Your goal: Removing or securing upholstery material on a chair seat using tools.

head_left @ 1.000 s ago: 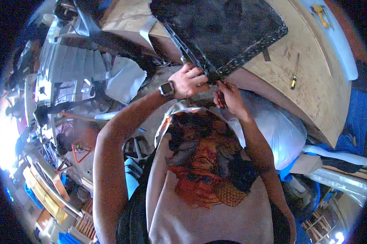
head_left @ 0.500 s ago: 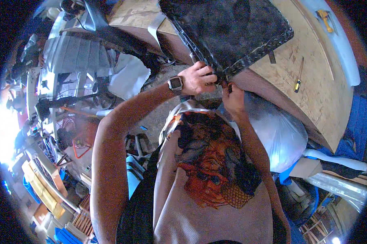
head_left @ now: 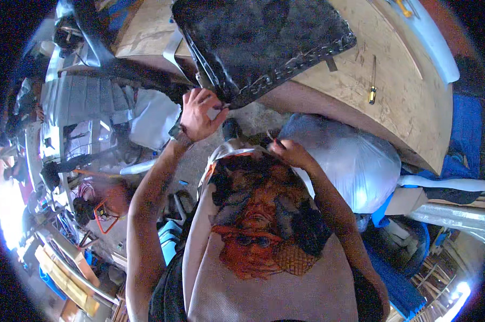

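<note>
A black fabric-covered panel (head_left: 264, 43) lies on the wooden bench, its near edge lined with several staples and loose folds. My left hand (head_left: 201, 114), with a watch on the wrist, is at the panel's near left corner, fingers curled against its edge. Lower and to the right, apart from the panel, my right hand (head_left: 293, 153) is closed around a small dark tool (head_left: 275, 140) with a thin curved tip. Most of that tool is hidden in my fingers, so its kind is unclear.
A screwdriver (head_left: 373, 80) with a yellow and black handle lies on the wooden bench (head_left: 398, 112). Below the bench edge sits a large filled plastic bag (head_left: 349, 161). A grey strap (head_left: 172, 45) hangs over the bench edge. Clutter and boards fill the left side.
My right hand has come away from the panel's corner, down toward my body, with the dark tool. My left hand stays at the corner. The whole view has shifted.
</note>
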